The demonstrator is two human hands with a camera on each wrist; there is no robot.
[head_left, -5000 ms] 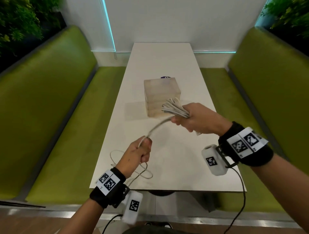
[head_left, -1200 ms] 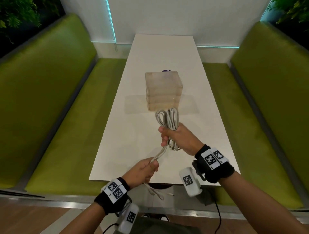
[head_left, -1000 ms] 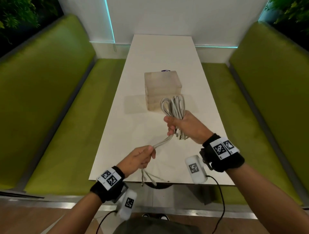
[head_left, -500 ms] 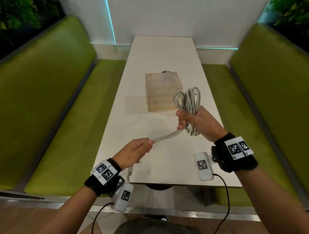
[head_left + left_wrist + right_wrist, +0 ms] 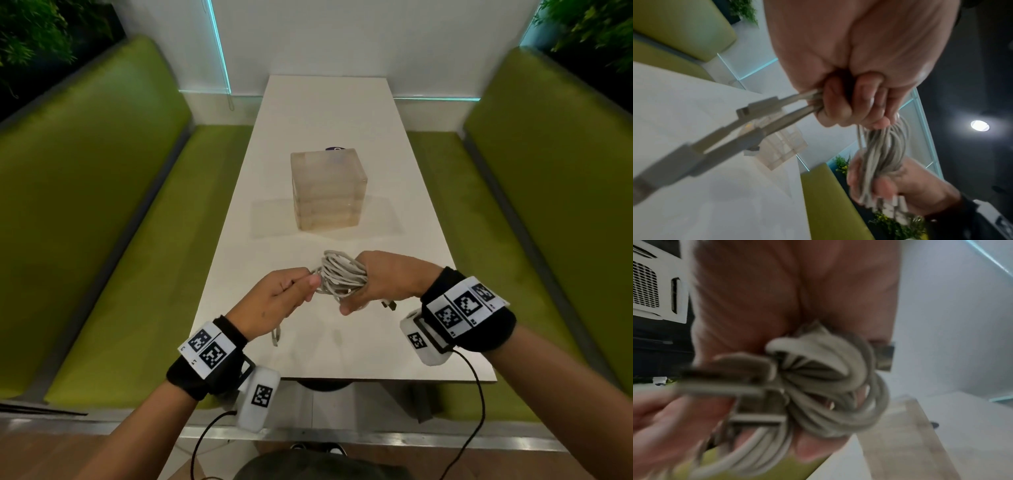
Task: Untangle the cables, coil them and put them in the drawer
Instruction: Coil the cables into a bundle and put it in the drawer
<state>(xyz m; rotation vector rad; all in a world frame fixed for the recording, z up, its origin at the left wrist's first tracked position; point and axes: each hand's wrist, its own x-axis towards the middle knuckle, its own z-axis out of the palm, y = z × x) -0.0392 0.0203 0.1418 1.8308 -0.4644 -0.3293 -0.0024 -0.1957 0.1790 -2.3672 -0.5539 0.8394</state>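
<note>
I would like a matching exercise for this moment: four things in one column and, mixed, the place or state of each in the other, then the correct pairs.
Things:
1. left hand
2. right hand
3. drawer box
4. table

Places or states:
A. stands on the table, beyond both hands
B. white, between two green benches
C. grips the free cable ends with their plugs
D. holds the coiled cable bundle

Pairs: 1-C, 2-D, 3-A, 4-B
</note>
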